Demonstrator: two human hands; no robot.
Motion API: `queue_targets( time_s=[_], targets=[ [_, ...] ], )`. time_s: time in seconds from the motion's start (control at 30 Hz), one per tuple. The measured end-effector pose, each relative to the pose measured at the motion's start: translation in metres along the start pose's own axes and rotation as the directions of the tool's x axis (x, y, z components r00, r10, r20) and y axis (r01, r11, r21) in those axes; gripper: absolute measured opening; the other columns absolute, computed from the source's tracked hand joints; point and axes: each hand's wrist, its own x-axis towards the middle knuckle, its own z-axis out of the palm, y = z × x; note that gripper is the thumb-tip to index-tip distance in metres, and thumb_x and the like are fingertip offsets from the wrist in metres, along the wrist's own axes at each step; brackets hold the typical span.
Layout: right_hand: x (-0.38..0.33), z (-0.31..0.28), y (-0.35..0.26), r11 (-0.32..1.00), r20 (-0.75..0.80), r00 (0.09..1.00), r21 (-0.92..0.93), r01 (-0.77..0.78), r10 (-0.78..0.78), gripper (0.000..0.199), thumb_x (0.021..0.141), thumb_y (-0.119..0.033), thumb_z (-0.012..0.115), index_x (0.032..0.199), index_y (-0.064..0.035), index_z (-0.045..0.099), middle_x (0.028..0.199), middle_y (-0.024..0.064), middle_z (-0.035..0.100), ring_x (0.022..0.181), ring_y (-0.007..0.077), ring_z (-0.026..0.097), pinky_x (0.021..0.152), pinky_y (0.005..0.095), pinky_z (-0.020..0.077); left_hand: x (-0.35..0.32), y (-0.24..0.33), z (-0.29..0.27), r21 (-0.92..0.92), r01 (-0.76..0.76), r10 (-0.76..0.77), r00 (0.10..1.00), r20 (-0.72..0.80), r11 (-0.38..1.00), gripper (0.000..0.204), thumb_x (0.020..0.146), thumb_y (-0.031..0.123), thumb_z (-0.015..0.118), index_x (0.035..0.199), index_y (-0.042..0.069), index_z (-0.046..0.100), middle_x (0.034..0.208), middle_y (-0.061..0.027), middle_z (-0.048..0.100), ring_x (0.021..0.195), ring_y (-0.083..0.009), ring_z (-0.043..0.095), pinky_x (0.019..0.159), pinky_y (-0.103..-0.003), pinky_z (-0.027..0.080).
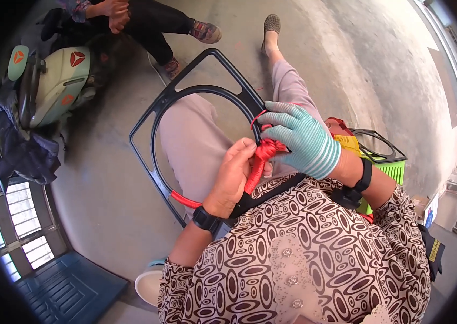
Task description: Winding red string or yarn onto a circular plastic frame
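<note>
A black metal frame (pixel 168 98), a ring inside a square, rests across my lap. Red cord (pixel 256 171) is wound around its near part, and a red-wrapped stretch shows lower at the ring's bottom. My bare left hand (pixel 234 175) grips the frame at the wrapped section. My right hand (pixel 299 137), in a teal striped glove, pinches the bunched red cord just above the left fingers, with a thin red loop arching over it. Both wrists wear black bands.
A second black frame (pixel 382 144) lies on a green crate (pixel 393 171) at my right, beside yellow and red items. Another seated person (pixel 131 19) is at the top, next to a pale green scooter (pixel 58 81). Concrete floor (pixel 104 189) surrounds me.
</note>
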Motion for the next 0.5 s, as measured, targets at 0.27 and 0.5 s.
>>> queue_targets(
  time_s=[0.27,0.5],
  targets=[
    [-0.026,-0.032,0.011,-0.054,0.188,0.816,0.98,-0.19,0.547,0.051,0.08,-0.039,0.066,0.11,-0.0007,0.051,0.098,0.0139,0.064,0.094,0.0289,0.063,0.095,0.0448,0.0429,0.0,0.001,-0.005,0.083,0.098,-0.095,0.995,-0.039,0.992,0.017,0.093,0.021,0.054,0.091,0.004,0.055,0.084,-0.0058,0.061,0.066,-0.0114,0.06,0.055,-0.022,0.051],
    [-0.111,-0.124,0.107,-0.443,0.063,0.957,0.894,0.072,0.283,0.035,0.098,-0.038,0.036,0.108,-0.0053,0.042,0.06,-0.0006,0.045,0.043,0.012,0.047,0.038,0.0274,0.0388,0.0,-0.001,0.002,0.091,0.107,-0.107,0.994,-0.008,0.99,0.02,0.093,0.022,0.054,0.095,0.002,0.056,0.082,-0.0041,0.06,0.066,-0.0099,0.059,0.056,-0.021,0.051]
  ],
)
